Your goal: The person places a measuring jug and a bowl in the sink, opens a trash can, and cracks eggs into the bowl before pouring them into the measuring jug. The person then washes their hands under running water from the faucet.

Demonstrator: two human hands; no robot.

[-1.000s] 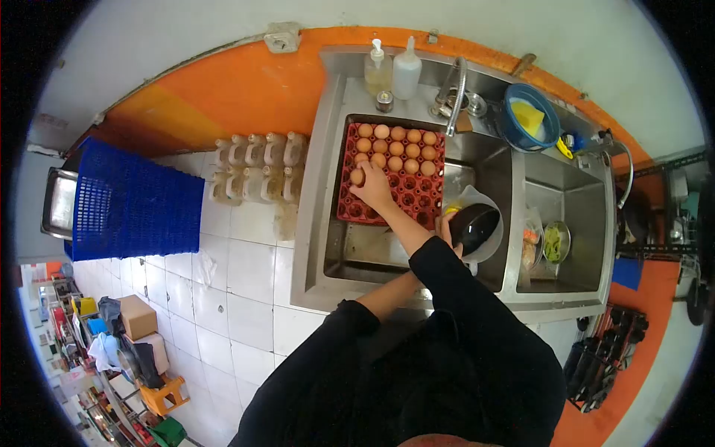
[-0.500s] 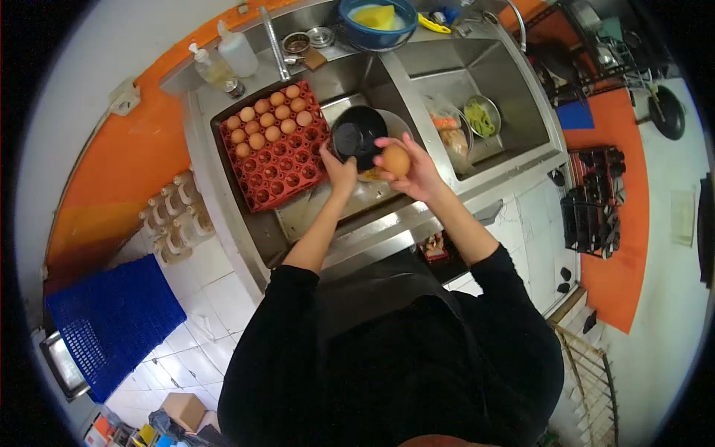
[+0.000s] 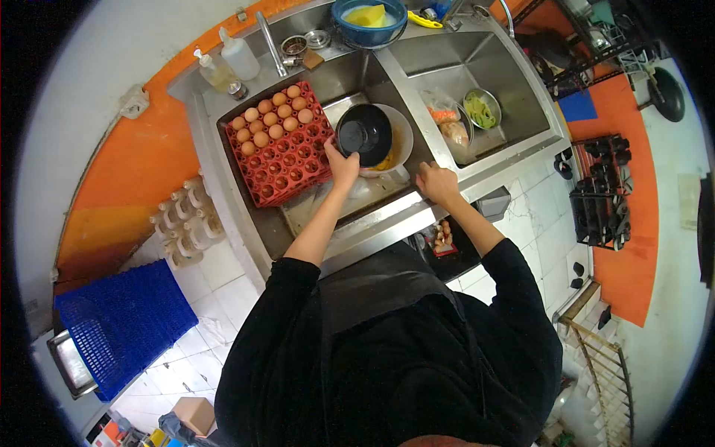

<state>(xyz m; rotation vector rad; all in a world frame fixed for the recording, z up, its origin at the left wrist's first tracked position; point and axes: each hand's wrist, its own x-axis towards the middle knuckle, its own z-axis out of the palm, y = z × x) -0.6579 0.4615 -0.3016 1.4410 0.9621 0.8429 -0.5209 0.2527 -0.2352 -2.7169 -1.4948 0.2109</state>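
Observation:
My left hand (image 3: 342, 165) grips the near left rim of a black bowl (image 3: 365, 134). The bowl is held over a white translucent container (image 3: 403, 138), where some yellow contents (image 3: 386, 159) show. My right hand (image 3: 438, 182) is closed at the sink's front edge, right of the container; whatever its fingers hold is hidden. A red egg tray (image 3: 281, 173) lies in the left of the large basin, with several brown eggs (image 3: 276, 131) in its back rows and bare cups nearer me.
The right basin holds a bagged food item (image 3: 454, 132) and a metal bowl of green pieces (image 3: 480, 109). Behind stand a blue basin (image 3: 370, 36), a faucet (image 3: 271, 43) and bottles (image 3: 240, 56). Below the front edge is an open bin (image 3: 463, 253). Jugs (image 3: 186, 227) stand left.
My right hand took an egg from the tray, brought it right past the bowl, then lowered to the sink's front edge; the egg no longer shows. My left hand keeps its grip on the bowl.

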